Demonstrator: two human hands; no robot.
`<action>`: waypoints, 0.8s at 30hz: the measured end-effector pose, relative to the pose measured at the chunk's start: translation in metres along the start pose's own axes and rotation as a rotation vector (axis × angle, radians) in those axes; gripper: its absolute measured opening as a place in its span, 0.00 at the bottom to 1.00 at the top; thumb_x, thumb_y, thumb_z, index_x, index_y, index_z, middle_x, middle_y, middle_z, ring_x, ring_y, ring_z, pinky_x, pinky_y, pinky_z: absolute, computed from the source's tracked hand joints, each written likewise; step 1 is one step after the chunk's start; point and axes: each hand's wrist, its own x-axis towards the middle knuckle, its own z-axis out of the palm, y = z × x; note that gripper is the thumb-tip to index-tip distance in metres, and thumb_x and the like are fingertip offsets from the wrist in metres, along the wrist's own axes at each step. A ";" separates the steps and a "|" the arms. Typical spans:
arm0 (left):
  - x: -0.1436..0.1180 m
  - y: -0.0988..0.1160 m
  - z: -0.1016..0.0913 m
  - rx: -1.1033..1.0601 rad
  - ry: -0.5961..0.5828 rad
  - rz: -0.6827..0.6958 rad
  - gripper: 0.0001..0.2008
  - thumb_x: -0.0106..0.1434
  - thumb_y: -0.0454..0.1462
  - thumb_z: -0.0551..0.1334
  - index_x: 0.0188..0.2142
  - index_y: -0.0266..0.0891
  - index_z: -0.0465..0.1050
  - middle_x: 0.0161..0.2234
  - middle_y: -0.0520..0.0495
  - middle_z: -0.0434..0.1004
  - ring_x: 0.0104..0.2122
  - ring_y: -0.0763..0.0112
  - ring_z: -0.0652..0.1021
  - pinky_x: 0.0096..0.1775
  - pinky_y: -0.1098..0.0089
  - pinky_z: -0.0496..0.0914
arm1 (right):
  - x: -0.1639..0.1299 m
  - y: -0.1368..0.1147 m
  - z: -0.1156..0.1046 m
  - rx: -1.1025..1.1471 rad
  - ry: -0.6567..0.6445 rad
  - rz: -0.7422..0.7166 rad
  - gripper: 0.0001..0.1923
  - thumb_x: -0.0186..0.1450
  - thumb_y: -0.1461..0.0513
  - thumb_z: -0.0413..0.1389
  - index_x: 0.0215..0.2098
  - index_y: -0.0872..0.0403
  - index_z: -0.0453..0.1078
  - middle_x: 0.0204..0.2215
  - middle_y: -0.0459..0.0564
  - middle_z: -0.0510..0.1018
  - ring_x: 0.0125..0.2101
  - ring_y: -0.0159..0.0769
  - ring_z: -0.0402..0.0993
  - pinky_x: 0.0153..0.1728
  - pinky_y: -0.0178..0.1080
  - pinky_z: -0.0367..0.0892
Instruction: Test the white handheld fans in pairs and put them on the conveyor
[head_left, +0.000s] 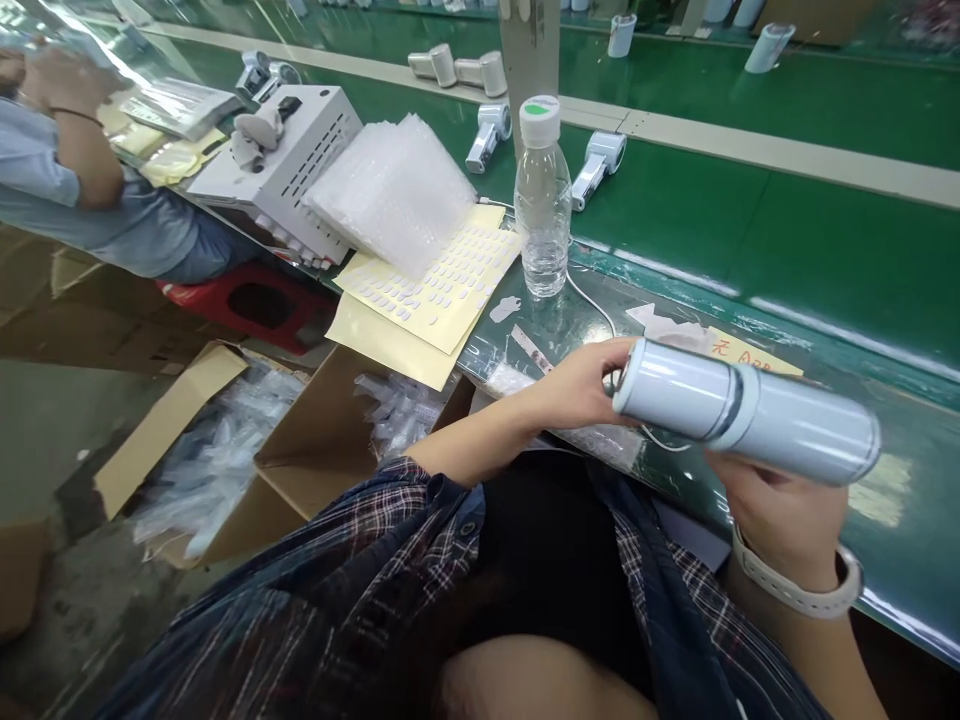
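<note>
My right hand (772, 515) grips a white cylinder-shaped device (750, 410) from below and holds it level over the bench edge. My left hand (581, 385) has its fingers pinched at the device's left end; what is between the fingertips is hidden. A thin white cable (592, 300) runs across the bench toward that end. Yellow sheets of small white stickers (435, 280) lie to the left of my hands, with a clear water bottle (542, 200) standing behind them.
A stack of bubble-wrap bags (394, 185) lies against a white machine (300, 150). Several white devices (600, 165) lie on the green conveyor belt (787, 230). Open cardboard boxes of plastic bags (225, 450) stand on the floor at left. Another person (82, 190) sits at far left.
</note>
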 end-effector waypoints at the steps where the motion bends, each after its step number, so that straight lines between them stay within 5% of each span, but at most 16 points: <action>1: 0.001 -0.002 -0.002 0.063 -0.022 0.080 0.18 0.60 0.46 0.75 0.47 0.42 0.85 0.55 0.39 0.83 0.57 0.51 0.81 0.61 0.53 0.72 | 0.000 -0.003 -0.001 -0.007 -0.068 -0.035 0.30 0.47 0.60 0.79 0.47 0.42 0.80 0.51 0.49 0.85 0.57 0.55 0.80 0.68 0.67 0.65; 4: 0.005 -0.007 -0.007 0.242 -0.035 0.330 0.14 0.70 0.46 0.67 0.52 0.50 0.85 0.63 0.45 0.79 0.71 0.52 0.70 0.72 0.45 0.58 | 0.001 -0.008 -0.003 0.010 -0.165 -0.109 0.30 0.44 0.58 0.81 0.44 0.41 0.81 0.56 0.49 0.84 0.64 0.55 0.75 0.74 0.66 0.58; 7: 0.005 -0.007 -0.009 0.385 -0.025 0.454 0.14 0.74 0.46 0.63 0.54 0.51 0.84 0.63 0.46 0.80 0.73 0.53 0.67 0.74 0.42 0.54 | 0.003 -0.006 -0.004 -0.027 -0.152 -0.163 0.26 0.42 0.56 0.81 0.40 0.41 0.83 0.53 0.48 0.86 0.65 0.57 0.75 0.75 0.67 0.54; 11: 0.001 -0.003 -0.011 0.477 -0.041 0.475 0.15 0.75 0.46 0.61 0.53 0.52 0.84 0.60 0.46 0.82 0.72 0.54 0.69 0.74 0.42 0.53 | -0.002 -0.001 -0.005 -0.048 -0.134 -0.156 0.22 0.44 0.52 0.80 0.36 0.39 0.83 0.50 0.47 0.87 0.65 0.57 0.75 0.74 0.68 0.56; 16: -0.002 0.005 -0.012 0.418 -0.062 0.397 0.13 0.70 0.47 0.64 0.48 0.53 0.87 0.55 0.44 0.84 0.72 0.51 0.69 0.73 0.41 0.56 | -0.012 0.004 -0.007 -0.036 -0.149 -0.179 0.07 0.61 0.49 0.71 0.39 0.35 0.84 0.50 0.43 0.87 0.63 0.54 0.77 0.73 0.70 0.57; 24: -0.005 0.004 -0.013 0.519 -0.056 0.541 0.11 0.71 0.41 0.66 0.49 0.52 0.86 0.51 0.46 0.85 0.64 0.55 0.75 0.71 0.47 0.63 | -0.012 0.013 -0.008 -0.008 -0.259 -0.279 0.20 0.57 0.52 0.75 0.47 0.38 0.82 0.54 0.48 0.86 0.61 0.56 0.79 0.71 0.70 0.62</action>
